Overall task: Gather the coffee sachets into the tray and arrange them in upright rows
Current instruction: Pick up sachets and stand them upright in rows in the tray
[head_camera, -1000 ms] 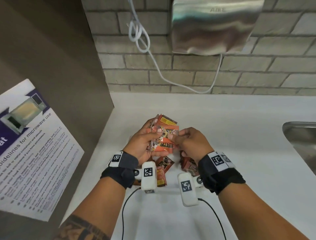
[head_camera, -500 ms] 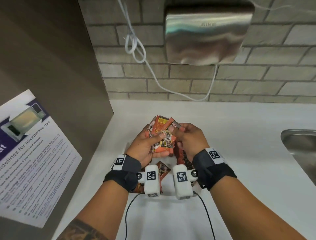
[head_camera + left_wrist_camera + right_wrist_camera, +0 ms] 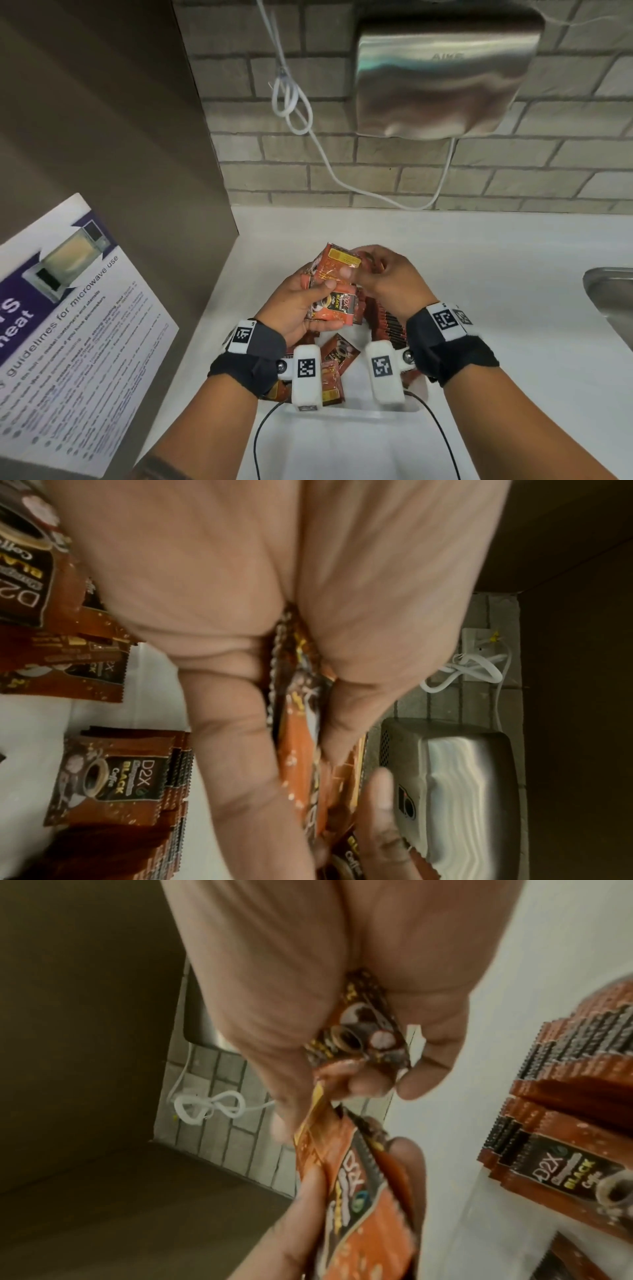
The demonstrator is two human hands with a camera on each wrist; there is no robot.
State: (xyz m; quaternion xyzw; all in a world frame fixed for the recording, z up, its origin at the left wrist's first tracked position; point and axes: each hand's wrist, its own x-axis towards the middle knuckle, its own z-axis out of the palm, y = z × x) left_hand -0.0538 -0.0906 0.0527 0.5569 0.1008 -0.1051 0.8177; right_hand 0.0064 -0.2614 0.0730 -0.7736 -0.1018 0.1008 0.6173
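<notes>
My left hand (image 3: 301, 301) grips a fanned bunch of orange-brown coffee sachets (image 3: 334, 301) between thumb and fingers, held above the white tray (image 3: 352, 416). The bunch shows edge-on in the left wrist view as coffee sachets (image 3: 298, 750). My right hand (image 3: 380, 274) pinches a sachet (image 3: 359, 1034) at the top right of that bunch. An upright row of sachets (image 3: 387, 322) stands in the tray under my right wrist, also visible as the upright row (image 3: 565, 1069) and the upright row (image 3: 143, 780). Loose sachets (image 3: 337, 359) lie flat in the tray beneath my left wrist.
The tray sits on a white counter (image 3: 479, 274) against a brick wall. A brown cabinet side (image 3: 120, 154) with a microwave notice (image 3: 68, 325) stands at the left. A steel hand dryer (image 3: 442, 72) and white cable (image 3: 294, 102) hang above. A steel sink (image 3: 613, 301) lies at the right.
Both hands stayed together on the bunch. The right hand moved from the bunch's middle to its top right corner, and the sachets fanned out more upright.
</notes>
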